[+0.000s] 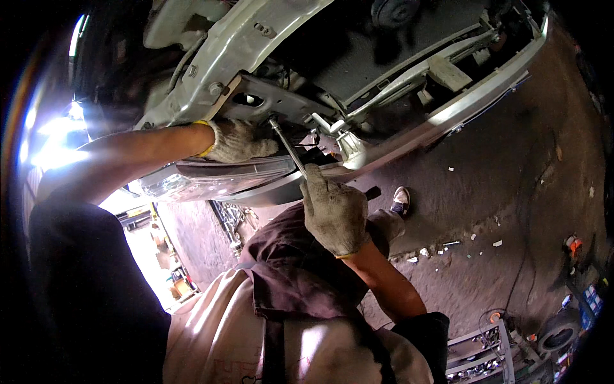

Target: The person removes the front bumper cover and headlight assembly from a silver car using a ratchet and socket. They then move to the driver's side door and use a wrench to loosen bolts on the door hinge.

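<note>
My right hand (336,214), in a greyish knit work glove, is closed around a shiny metal ratchet wrench (289,146). The wrench slants up and left from my fist, and its head meets the metal front panel (275,100) of a car. What the head sits on is too small to make out. My left hand (240,141), gloved alike with a yellow cuff, rests on the car between that panel and the headlight (224,174). Its fingers lie stretched toward the wrench, partly in shadow, with nothing visible in them.
A pale bumper (441,121) curves along the car's front to the right. The silver body rail (224,54) rises above my left hand. Scraps litter the dark floor (460,211). A metal rack (480,355) and a tyre (558,333) stand at lower right.
</note>
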Motion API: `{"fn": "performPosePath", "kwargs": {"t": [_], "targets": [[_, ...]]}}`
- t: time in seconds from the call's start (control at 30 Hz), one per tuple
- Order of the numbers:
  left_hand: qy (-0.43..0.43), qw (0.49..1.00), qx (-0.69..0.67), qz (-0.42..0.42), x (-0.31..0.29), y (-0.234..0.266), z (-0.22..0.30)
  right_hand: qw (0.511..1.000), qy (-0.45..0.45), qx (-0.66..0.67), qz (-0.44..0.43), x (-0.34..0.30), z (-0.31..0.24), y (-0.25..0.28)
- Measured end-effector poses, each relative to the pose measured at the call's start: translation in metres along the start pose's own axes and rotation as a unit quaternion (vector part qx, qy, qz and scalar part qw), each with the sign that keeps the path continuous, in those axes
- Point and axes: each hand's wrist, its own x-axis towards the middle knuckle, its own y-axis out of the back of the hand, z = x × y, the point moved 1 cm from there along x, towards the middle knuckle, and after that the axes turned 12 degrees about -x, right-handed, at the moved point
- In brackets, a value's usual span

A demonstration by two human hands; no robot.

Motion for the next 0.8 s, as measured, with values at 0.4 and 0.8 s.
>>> {"fn": "performPosePath", "kwargs": {"t": [0.4,0.8], "targets": [[-0.035,0.998,-0.046,-0.013,0.030,-0.018,-0.033,0.887,-0.276,0.348,-0.129,-0.006,-0.012,-0.003],[-0.001,0.994,-0.105,-0.031,0.019,-0.016,-0.024,0.647,-0.381,0.648,-0.128,-0.009,-0.014,0.004]]}}
